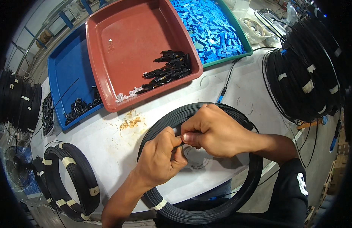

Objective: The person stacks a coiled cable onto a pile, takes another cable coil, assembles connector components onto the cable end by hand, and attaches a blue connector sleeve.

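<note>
Large black coil of flat cable (236, 197), bound with a pale tape band, lies on the white tabletop (107, 140) at its near edge, partly overhanging toward the person. Both hands meet above the coil's open middle. The left hand (161, 159) is clenched, thumb and fingers pinching a small dark piece that is mostly hidden. The right hand (214, 131) is curled around the same spot, its thumb pressed against the left hand's fingers; what exactly it grips cannot be made out.

Toward the far edge of the tabletop sits a square red plastic tray (126, 41) holding a cluster of small black connectors (168, 68) and a few white bits in its near corner. Just left of it is a blue plastic tray (67, 64) with more small black parts. To the right, a green-rimmed tray of blue plastic pieces (212, 26) is heaped full. A second taped black cable coil (75, 182) lies at the tabletop's near left corner, and a stack of black coils (309, 72) stands at the right edge
</note>
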`<act>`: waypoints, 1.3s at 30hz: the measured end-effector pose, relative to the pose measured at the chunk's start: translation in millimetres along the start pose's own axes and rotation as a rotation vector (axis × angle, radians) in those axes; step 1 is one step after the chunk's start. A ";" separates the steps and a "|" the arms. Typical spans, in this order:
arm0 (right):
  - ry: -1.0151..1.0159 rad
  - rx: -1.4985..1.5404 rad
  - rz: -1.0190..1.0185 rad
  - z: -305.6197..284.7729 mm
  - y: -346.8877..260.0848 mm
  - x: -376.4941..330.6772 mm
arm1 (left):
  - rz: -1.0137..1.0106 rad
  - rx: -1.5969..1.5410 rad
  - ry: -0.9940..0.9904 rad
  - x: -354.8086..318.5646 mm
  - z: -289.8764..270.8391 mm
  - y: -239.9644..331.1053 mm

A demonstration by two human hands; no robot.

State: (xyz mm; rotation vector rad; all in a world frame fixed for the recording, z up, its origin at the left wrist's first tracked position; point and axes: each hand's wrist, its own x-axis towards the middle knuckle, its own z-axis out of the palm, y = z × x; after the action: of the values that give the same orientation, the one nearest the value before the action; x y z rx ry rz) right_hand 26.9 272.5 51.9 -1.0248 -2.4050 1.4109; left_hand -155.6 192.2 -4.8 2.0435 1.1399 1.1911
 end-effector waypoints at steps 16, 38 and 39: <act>0.667 -0.506 -0.808 28.4 47.2 10.1 | -0.731 -1.043 0.055 2.4 -0.1 -1.9; 0.270 -0.171 -0.464 8.9 25.5 -2.4 | -0.597 -0.404 0.042 -0.3 -8.6 7.1; 0.368 -0.226 -0.493 11.7 25.9 -4.6 | -0.598 -0.402 0.045 0.0 -9.7 8.7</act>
State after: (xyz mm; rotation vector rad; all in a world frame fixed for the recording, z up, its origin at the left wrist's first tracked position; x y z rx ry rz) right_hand 37.2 269.5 25.2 -0.5967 -2.3431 0.7313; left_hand -160.6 187.9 6.5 1.2583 1.2839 1.0488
